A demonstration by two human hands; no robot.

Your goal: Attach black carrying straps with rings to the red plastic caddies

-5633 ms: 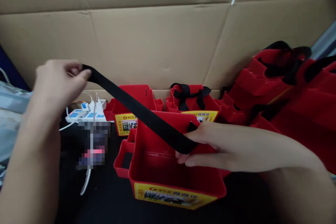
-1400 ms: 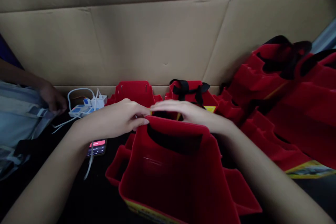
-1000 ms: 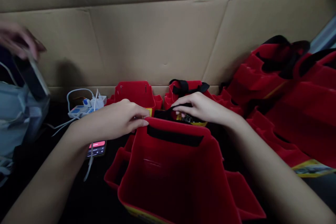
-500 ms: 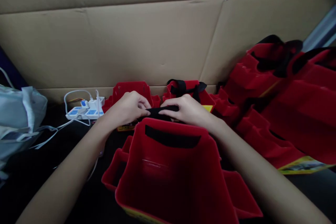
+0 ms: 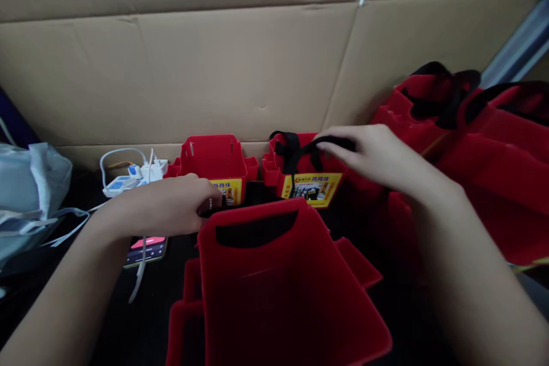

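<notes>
A red plastic tool box (image 5: 295, 303) with side pockets stands close in front of me, its open top facing me and a slot cut in its far wall. My right hand (image 5: 369, 151) is raised above and right of that wall, closed on a black strap (image 5: 306, 148). From there the strap runs left and drops behind the box's far rim. At the far left corner of the box is my left hand (image 5: 184, 203), its fingers curled down behind the rim. What they grip is mostly hidden.
Two smaller-looking red boxes (image 5: 210, 157) (image 5: 278, 166) with yellow labels stand against the cardboard wall (image 5: 240, 80). More red boxes (image 5: 506, 166) with black straps are piled right. At left are a power strip (image 5: 122, 183), a phone (image 5: 148, 251) and a pale bag (image 5: 32, 183).
My hands have moved apart from the strap behind the box: the right went up and right with the strap, the left went left and down. The box has turned slightly.
</notes>
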